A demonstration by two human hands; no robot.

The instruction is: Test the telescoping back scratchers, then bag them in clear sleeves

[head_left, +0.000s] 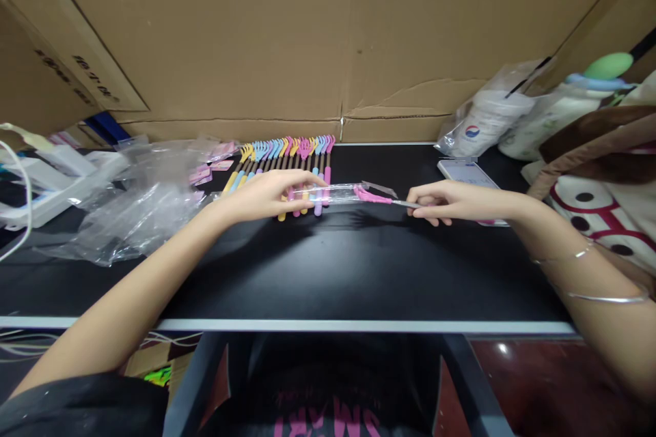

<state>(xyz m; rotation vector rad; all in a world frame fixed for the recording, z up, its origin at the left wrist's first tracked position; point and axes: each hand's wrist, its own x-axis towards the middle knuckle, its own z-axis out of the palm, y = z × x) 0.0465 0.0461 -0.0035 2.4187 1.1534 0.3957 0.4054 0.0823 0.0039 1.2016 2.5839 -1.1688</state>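
Note:
My left hand (279, 194) pinches a narrow clear plastic sleeve (335, 194) above the desk. My right hand (441, 203) is closed on the grey metal shaft of a back scratcher (376, 198). Its pink head points left, at the right end of the sleeve and apparently in its mouth. Behind my left hand lies a row of similar back scratchers (290, 148) with yellow, blue, pink and purple heads and handles. My left hand hides part of that row.
Loose clear plastic bags (148, 198) and pink cards (220, 153) lie left, beside a white power strip (61, 181). On the right are a phone (469, 174), a bagged white cup (486, 123), a bottle (574, 106) and a patterned bag (589, 205). Cardboard (338, 34) walls the back.

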